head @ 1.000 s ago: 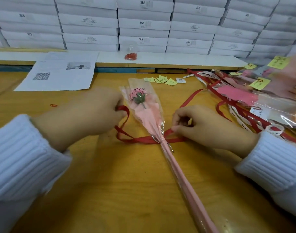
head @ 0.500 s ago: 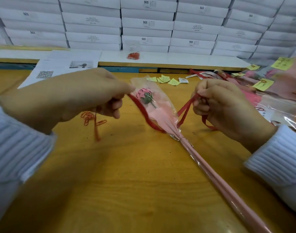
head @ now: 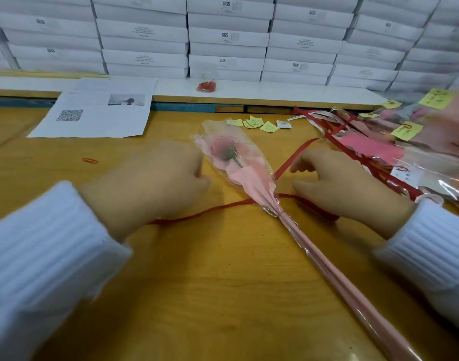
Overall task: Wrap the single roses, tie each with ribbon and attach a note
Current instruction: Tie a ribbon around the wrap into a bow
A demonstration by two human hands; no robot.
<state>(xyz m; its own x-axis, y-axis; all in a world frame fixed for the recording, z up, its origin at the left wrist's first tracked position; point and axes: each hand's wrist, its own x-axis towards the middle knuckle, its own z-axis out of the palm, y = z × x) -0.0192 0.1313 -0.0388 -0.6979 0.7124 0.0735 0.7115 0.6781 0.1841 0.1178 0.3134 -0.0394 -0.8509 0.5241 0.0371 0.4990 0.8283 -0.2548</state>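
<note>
Yellow wooden table [head: 223,282], one wrapped rose [head: 238,168] lying aslant between two hands.
Left hand [head: 145,186] is clenched just left of the bloom, and right hand [head: 348,188] is loosely bent just right of the wrap's neck. Blur hides whether either grips the red ribbon [head: 223,207], which crosses that neck and passes beneath both. Beyond lie yellow notes [head: 257,123], finished roses [head: 405,152] at right, and white boxes [head: 223,35] stacked behind.

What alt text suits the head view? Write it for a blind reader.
A left hand and a right hand flank a wrapped rose lying on a wooden table, a red ribbon crossing at its neck toward both. Yellow notes and finished roses lie beyond; blur hides the grips.
</note>
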